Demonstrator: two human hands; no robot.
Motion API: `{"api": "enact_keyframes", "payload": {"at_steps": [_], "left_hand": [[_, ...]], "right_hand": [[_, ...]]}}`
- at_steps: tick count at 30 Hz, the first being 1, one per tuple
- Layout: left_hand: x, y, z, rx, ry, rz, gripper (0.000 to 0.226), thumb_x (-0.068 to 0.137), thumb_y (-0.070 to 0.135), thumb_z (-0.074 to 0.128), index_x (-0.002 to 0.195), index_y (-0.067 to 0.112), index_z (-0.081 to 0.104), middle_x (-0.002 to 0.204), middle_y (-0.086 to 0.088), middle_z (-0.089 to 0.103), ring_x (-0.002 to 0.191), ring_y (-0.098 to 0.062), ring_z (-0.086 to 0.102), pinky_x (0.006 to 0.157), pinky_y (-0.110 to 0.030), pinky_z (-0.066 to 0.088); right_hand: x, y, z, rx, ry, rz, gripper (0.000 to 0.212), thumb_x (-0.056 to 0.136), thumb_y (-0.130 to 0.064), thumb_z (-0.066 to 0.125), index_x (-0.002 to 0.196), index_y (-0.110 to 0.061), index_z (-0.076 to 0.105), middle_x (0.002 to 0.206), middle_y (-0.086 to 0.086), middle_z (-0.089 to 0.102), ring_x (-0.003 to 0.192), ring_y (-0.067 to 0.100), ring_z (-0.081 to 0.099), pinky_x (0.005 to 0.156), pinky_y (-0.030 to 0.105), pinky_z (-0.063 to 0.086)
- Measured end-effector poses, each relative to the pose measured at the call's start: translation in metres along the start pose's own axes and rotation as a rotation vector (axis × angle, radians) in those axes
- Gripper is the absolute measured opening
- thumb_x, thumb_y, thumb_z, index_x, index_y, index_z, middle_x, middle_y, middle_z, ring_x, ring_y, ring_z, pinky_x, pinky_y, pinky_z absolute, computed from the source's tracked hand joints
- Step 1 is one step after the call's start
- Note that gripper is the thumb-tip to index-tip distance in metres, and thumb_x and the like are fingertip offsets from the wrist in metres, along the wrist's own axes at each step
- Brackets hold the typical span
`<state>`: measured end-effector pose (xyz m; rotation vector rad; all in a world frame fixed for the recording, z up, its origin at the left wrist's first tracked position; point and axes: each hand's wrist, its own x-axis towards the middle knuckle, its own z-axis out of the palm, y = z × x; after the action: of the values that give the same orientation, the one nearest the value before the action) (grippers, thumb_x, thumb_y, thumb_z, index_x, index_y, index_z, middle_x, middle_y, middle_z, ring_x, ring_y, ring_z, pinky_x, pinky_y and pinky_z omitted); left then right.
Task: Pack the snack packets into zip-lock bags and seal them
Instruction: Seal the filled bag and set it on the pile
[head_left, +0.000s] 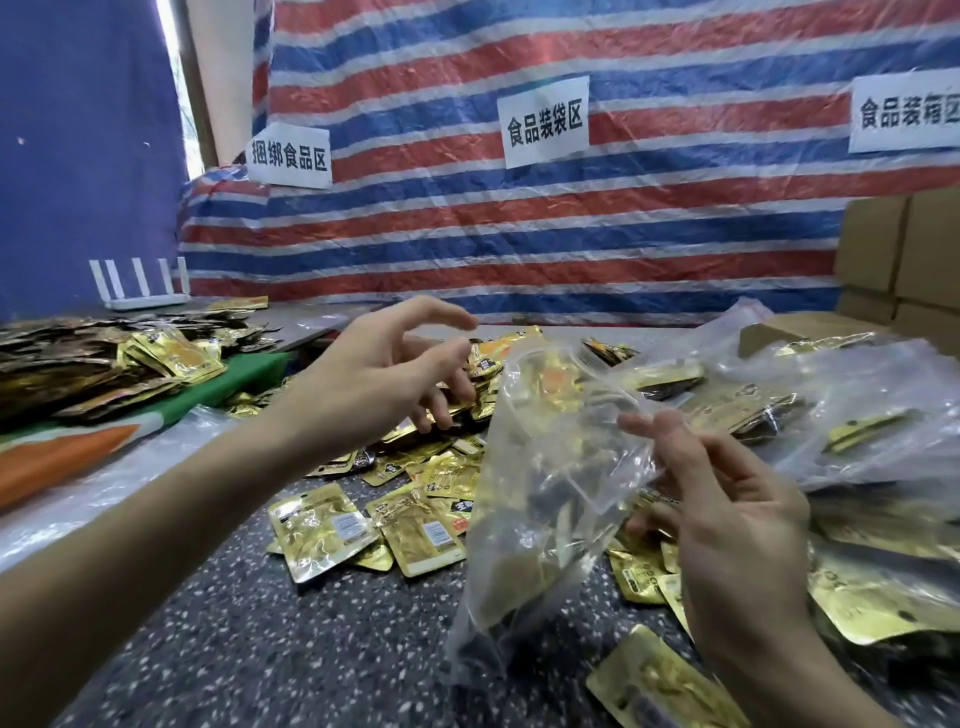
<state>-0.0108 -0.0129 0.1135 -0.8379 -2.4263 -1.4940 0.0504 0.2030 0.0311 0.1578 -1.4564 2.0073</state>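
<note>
Packets of gold-foil snacks (322, 525) litter frame centre; left hand (384, 374) hovers over them, fingers spread, empty; right hand (737, 525) pinches a clear zip-lock bag (540, 467), lower right.

Red-and-blue striped tarp (519, 234) as backdrop, three paper signs (544, 122) taped on it, white router (140, 291) far left, cardboard boxes (904, 249) at right, speckled table (260, 623)

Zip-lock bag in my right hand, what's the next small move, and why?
Probably lower the left hand onto the loose snack packets and pick one up. That hand is empty above them, while the right hand holds the zip-lock bag up, its mouth apparently open toward it.
</note>
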Motion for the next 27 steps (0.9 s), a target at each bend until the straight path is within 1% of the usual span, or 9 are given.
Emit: {"api": "enact_keyframes", "payload": {"at_steps": [2,4,7,10,13,17,21,23,27], "left_hand": [[0.008,-0.028,-0.003,0.318,-0.045,-0.061,0.015,0.096,0.028,0.059,0.108,0.025,0.065,0.094,0.002,0.072,0.077,-0.01,0.067,0.067,-0.023,0.053],[0.011,-0.06,-0.006,0.58,-0.228,-0.21,0.018,0.096,0.033,0.059,0.109,0.023,0.066,0.105,0.005,0.068,0.087,-0.003,0.064,0.07,-0.017,0.05],[0.005,-0.107,-0.006,0.662,-0.383,-0.42,0.029,0.094,0.043,0.063,0.113,0.021,0.066,0.108,0.004,0.066,0.096,-0.007,0.064,0.084,-0.027,0.056],[0.007,-0.142,0.004,0.622,-0.222,-0.477,0.031,0.092,0.044,0.064,0.113,0.021,0.062,0.109,0.002,0.064,0.092,-0.014,0.066,0.082,-0.037,0.059],[0.025,-0.166,0.017,0.72,0.047,-0.439,0.034,0.095,0.042,0.059,0.12,0.019,0.054,0.116,0.0,0.059,0.09,-0.016,0.062,0.072,-0.036,0.056],[0.064,-0.191,0.03,0.949,0.273,-0.354,0.047,0.091,0.028,0.06,0.134,0.016,0.046,0.133,-0.006,0.05,0.118,-0.025,0.05,0.097,-0.04,0.045],[0.096,-0.209,0.03,0.978,0.26,-0.473,0.059,0.086,0.02,0.062,0.14,0.014,0.039,0.142,-0.007,0.046,0.13,-0.029,0.043,0.106,-0.042,0.036],[0.104,-0.216,0.03,0.975,0.231,-0.517,0.048,0.085,0.02,0.064,0.129,0.016,0.045,0.134,-0.006,0.054,0.126,-0.029,0.046,0.103,-0.042,0.037],[0.107,-0.223,0.023,1.079,0.259,-0.437,0.024,0.084,0.017,0.06,0.106,0.02,0.051,0.113,-0.005,0.064,0.113,-0.028,0.053,0.095,-0.041,0.036]], "right_hand": [[0.001,0.001,0.0,-0.001,0.016,-0.011,0.029,0.08,-0.039,0.067,0.072,-0.012,0.074,0.099,0.0,0.077,0.064,0.006,0.056,0.043,0.022,0.048],[0.002,0.002,-0.001,-0.015,0.01,-0.015,0.028,0.08,-0.041,0.067,0.075,-0.015,0.077,0.101,0.0,0.077,0.065,0.006,0.057,0.044,0.022,0.049],[0.003,0.003,-0.002,-0.027,0.016,-0.032,0.027,0.078,-0.044,0.068,0.075,-0.019,0.078,0.101,0.0,0.077,0.065,0.004,0.057,0.044,0.021,0.049],[0.003,0.005,-0.003,-0.046,0.026,-0.05,0.029,0.078,-0.046,0.068,0.071,-0.019,0.076,0.102,0.001,0.077,0.068,0.012,0.059,0.044,0.022,0.049],[0.003,0.007,-0.005,-0.074,0.025,-0.05,0.031,0.08,-0.047,0.066,0.07,-0.018,0.074,0.104,0.001,0.077,0.061,0.015,0.061,0.045,0.021,0.05],[0.004,0.007,-0.004,-0.099,0.047,-0.047,0.034,0.079,-0.05,0.067,0.08,-0.018,0.077,0.102,-0.003,0.077,0.04,0.007,0.052,0.044,0.02,0.05],[0.005,0.007,-0.002,-0.144,0.074,-0.078,0.039,0.075,-0.058,0.07,0.071,-0.02,0.075,0.097,-0.005,0.078,0.047,0.018,0.062,0.042,0.028,0.053],[0.005,0.006,-0.002,-0.154,0.079,-0.076,0.04,0.073,-0.06,0.07,0.07,-0.021,0.075,0.096,-0.005,0.078,0.048,0.023,0.063,0.042,0.033,0.053],[0.005,0.001,-0.003,-0.164,0.018,-0.054,0.029,0.076,-0.05,0.065,0.068,-0.024,0.074,0.1,-0.006,0.077,0.045,0.021,0.056,0.04,0.027,0.048]]}}
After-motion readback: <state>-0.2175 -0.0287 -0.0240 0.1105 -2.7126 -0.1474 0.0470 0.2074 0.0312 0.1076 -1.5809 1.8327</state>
